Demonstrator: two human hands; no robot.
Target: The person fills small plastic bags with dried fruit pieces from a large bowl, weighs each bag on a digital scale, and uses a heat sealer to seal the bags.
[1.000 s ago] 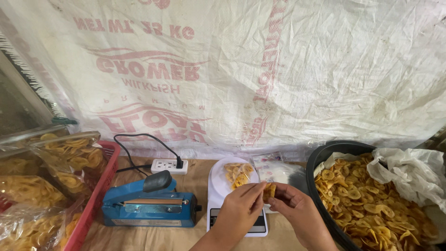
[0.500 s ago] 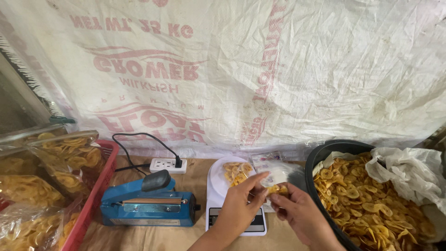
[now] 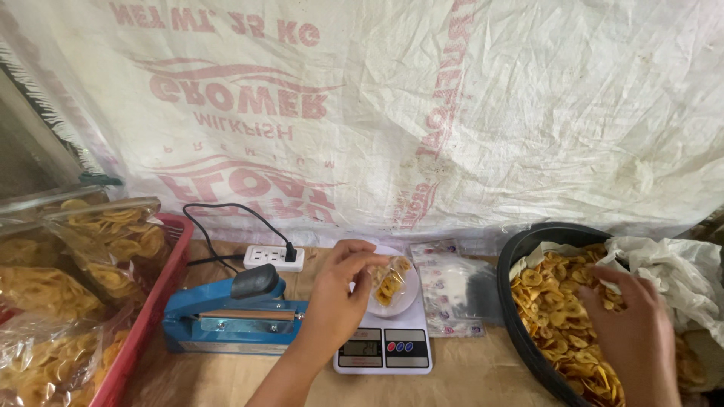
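Chips filled the small clear bag (image 3: pixel 388 280) that our left hand (image 3: pixel 341 295) pinched at its top over the white scale (image 3: pixel 385 339). Our right hand (image 3: pixel 632 324) lay spread, fingers loose, on the chips (image 3: pixel 554 301) in the black basin (image 3: pixel 520 249), beside the blue sealer (image 3: pixel 230 320).

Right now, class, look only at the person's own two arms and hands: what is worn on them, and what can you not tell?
Both are bare. The left hand and its forearm show no sleeve, glove, ring or watch. The right hand is likewise ungloved, with no ring or band visible; its forearm runs out of the picture, so a sleeve higher up cannot be ruled out.
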